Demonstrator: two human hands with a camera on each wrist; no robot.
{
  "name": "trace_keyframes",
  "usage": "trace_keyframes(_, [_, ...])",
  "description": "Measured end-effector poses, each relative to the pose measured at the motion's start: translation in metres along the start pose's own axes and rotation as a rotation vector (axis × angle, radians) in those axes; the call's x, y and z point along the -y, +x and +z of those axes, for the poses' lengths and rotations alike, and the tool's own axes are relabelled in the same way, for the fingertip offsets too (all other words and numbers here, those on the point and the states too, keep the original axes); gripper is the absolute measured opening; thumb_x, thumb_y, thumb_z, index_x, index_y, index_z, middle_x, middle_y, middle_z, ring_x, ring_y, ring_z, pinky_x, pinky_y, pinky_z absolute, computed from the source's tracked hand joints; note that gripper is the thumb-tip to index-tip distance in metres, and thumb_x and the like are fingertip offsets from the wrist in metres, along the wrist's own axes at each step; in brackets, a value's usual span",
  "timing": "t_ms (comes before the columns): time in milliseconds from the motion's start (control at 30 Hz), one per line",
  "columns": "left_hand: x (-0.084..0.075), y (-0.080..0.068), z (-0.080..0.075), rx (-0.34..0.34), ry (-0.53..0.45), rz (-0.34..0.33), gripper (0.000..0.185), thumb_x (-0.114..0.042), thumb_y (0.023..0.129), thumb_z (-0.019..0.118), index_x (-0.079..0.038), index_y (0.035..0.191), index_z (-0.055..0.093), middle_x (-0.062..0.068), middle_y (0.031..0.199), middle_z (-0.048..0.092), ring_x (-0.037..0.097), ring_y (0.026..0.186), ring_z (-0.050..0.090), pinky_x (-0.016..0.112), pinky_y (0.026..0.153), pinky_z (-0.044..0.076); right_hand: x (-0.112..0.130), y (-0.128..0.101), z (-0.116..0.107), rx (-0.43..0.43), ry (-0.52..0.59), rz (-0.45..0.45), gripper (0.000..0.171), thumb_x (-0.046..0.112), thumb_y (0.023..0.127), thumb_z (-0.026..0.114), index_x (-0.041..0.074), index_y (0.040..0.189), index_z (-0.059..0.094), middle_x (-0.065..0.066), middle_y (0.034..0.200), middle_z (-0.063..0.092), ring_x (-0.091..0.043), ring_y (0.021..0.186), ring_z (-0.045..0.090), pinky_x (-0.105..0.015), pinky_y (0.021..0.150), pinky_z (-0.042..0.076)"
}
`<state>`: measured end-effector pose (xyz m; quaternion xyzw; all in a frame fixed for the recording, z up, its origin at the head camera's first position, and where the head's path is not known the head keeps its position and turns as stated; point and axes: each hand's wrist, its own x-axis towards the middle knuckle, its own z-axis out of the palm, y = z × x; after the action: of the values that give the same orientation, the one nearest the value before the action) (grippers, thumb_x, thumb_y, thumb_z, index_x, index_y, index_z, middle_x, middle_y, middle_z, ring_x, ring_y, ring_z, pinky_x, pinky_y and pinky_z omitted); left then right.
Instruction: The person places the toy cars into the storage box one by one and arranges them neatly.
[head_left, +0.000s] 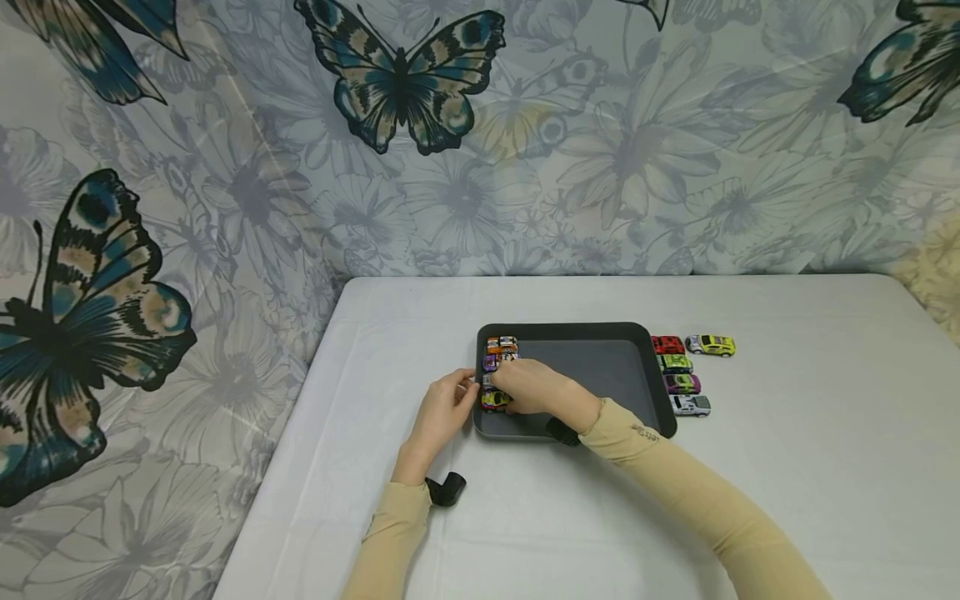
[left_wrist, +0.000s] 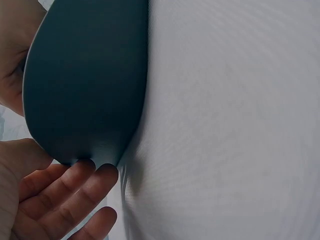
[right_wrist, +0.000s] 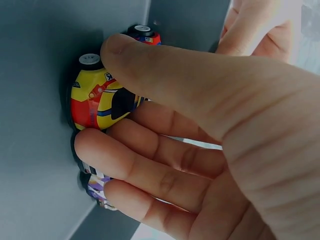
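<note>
Right hand (head_left: 534, 388) is on the yellow-and-red toy car (right_wrist: 97, 102), thumb and fingers pinching it at the near left end of the dark tray (head_left: 592, 367) in the middle of the table (head_left: 787, 467). Left hand (head_left: 444, 414) lies open, fingertips touching the tray's left rim. Beyond, more cars (head_left: 501, 350) line that left side; five cars (head_left: 686, 375) wait outside the right rim.

Tray (head_left: 592, 333): dark grey, smooth, matt, plastic-looking. Yellow-and-red toy car (right_wrist: 100, 97): glossy painted body, printed decals, black wheels. Table (head_left: 787, 467): covered in white, matt, finely woven cloth. Backdrop (head_left: 600, 150): printed butterfly fabric, soft creases. Sleeves (head_left: 697, 492): beige knit.
</note>
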<state>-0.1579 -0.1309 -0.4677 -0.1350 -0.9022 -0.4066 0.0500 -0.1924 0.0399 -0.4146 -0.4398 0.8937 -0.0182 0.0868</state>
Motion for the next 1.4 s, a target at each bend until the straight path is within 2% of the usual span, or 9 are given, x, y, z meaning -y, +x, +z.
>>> trace_keyframes(133, [0.0, 0.0, -0.001, 0.0, -0.005, 0.002, 0.026, -0.012, 0.092, 0.057, 0.002, 0.113, 0.062, 0.007, 0.086, 0.065, 0.011, 0.068, 0.061, 0.023, 0.06, 0.049, 0.001, 0.0, -0.001, -0.003, -0.023, 0.008, 0.026, 0.016, 0.072, 0.08, 0.003, 0.09, 0.065, -0.008, 0.086, 0.066, -0.02, 0.075, 0.063, -0.031, 0.067, 0.052])
trace_keyframes(267, [0.0, 0.0, 0.0, -0.003, 0.003, 0.005, 0.025, -0.011, 0.092, 0.057, 0.003, 0.112, 0.062, 0.007, 0.085, 0.065, 0.012, 0.068, 0.061, 0.023, 0.06, 0.049, 0.002, -0.002, -0.004, -0.023, -0.076, 0.009, 0.031, 0.026, 0.073, 0.08, 0.006, 0.091, 0.065, -0.006, 0.085, 0.065, -0.018, 0.074, 0.063, -0.033, 0.066, 0.052])
trace_keyframes(467, [0.0, 0.0, 0.0, -0.006, 0.008, 0.012, 0.025, -0.01, 0.092, 0.057, 0.004, 0.112, 0.062, 0.008, 0.085, 0.065, 0.012, 0.067, 0.061, 0.022, 0.059, 0.048, -0.004, -0.012, -0.017, -0.143, -0.135, 0.031, 0.024, 0.03, 0.076, 0.077, 0.01, 0.084, 0.065, -0.001, 0.075, 0.061, -0.014, 0.064, 0.058, -0.033, 0.063, 0.048])
trace_keyframes(567, [0.0, 0.0, 0.0, -0.005, 0.008, 0.005, 0.025, -0.01, 0.091, 0.057, 0.004, 0.112, 0.062, 0.008, 0.085, 0.065, 0.011, 0.067, 0.06, 0.022, 0.06, 0.048, -0.011, -0.02, -0.025, -0.197, -0.146, 0.053, 0.024, 0.029, 0.077, 0.076, 0.009, 0.086, 0.067, -0.001, 0.075, 0.061, -0.013, 0.063, 0.056, -0.033, 0.062, 0.047])
trace_keyframes(633, [0.0, 0.0, 0.0, -0.004, 0.008, 0.001, 0.025, -0.01, 0.091, 0.058, 0.004, 0.112, 0.062, 0.008, 0.085, 0.065, 0.011, 0.067, 0.06, 0.022, 0.06, 0.048, -0.017, -0.026, -0.029, -0.225, -0.14, 0.065, 0.024, 0.028, 0.077, 0.075, 0.008, 0.089, 0.067, -0.001, 0.075, 0.061, -0.013, 0.063, 0.056, -0.033, 0.061, 0.047])
trace_keyframes(767, [0.0, 0.0, 0.001, -0.003, 0.015, 0.001, 0.025, -0.01, 0.091, 0.058, 0.003, 0.112, 0.062, 0.008, 0.084, 0.065, 0.011, 0.067, 0.06, 0.022, 0.06, 0.048, -0.033, -0.042, -0.031, -0.274, -0.127, 0.073, 0.021, 0.025, 0.077, 0.075, 0.009, 0.084, 0.064, -0.001, 0.074, 0.058, -0.015, 0.062, 0.055, -0.036, 0.062, 0.046])
trace_keyframes(867, [0.0, 0.0, 0.001, -0.002, 0.014, 0.001, 0.025, -0.01, 0.091, 0.058, 0.003, 0.112, 0.062, 0.008, 0.085, 0.065, 0.011, 0.067, 0.06, 0.022, 0.059, 0.048, -0.045, -0.055, -0.03, -0.32, -0.121, 0.075, 0.02, 0.023, 0.077, 0.076, 0.011, 0.078, 0.059, 0.0, 0.071, 0.055, -0.013, 0.057, 0.051, -0.034, 0.058, 0.042])
trace_keyframes(1233, [-0.001, 0.0, 0.001, 0.002, 0.011, -0.009, 0.026, -0.011, 0.092, 0.057, 0.003, 0.113, 0.062, 0.007, 0.085, 0.065, 0.01, 0.067, 0.059, 0.023, 0.06, 0.048, -0.085, -0.104, -0.021, -0.422, -0.096, 0.139, 0.015, 0.012, 0.077, 0.075, 0.007, 0.082, 0.062, -0.003, 0.073, 0.058, -0.014, 0.058, 0.054, -0.035, 0.057, 0.044])
trace_keyframes(1400, [-0.002, 0.0, 0.0, 0.0, 0.012, -0.011, 0.025, -0.011, 0.092, 0.057, 0.003, 0.113, 0.062, 0.007, 0.086, 0.065, 0.011, 0.068, 0.06, 0.023, 0.061, 0.048, -0.099, -0.128, -0.017, -0.459, -0.094, 0.197, 0.014, 0.009, 0.076, 0.075, 0.007, 0.081, 0.062, -0.002, 0.072, 0.057, -0.013, 0.056, 0.052, -0.034, 0.055, 0.04])
